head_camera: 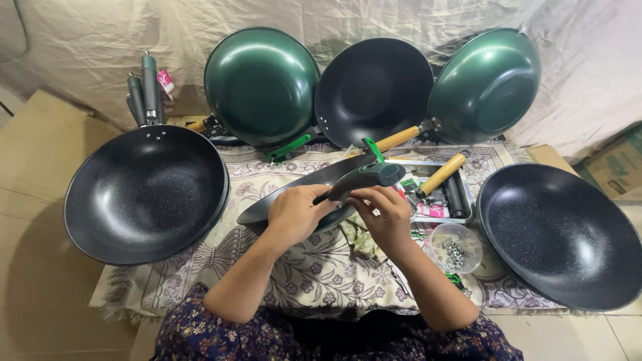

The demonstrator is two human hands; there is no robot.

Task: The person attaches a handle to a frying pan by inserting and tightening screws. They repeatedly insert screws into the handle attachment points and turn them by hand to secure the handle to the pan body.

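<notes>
From the head camera, the left hand point(296, 212) is gripping the rim of a dark pan point(294, 190) held on edge over the patterned floor mat point(314, 274), while the right hand point(384, 217) is closing its fingers under the dark green handle point(364, 177) where it meets the pan. Both hands are curled tight on that one piece, the pan lying between them and tilting up to the right. The handle may be sitting loosely; if the right hand is slackening, it could be slipping off and dropping onto the clear bowl of screws point(455, 247) just beside the right wrist, scattering them. The pan itself, balanced on edge, could be rolling out of the left hand and knocking the speckled wok point(147, 194) to the left. Whether a screw is pinched in the right fingers, I cannot tell.
</notes>
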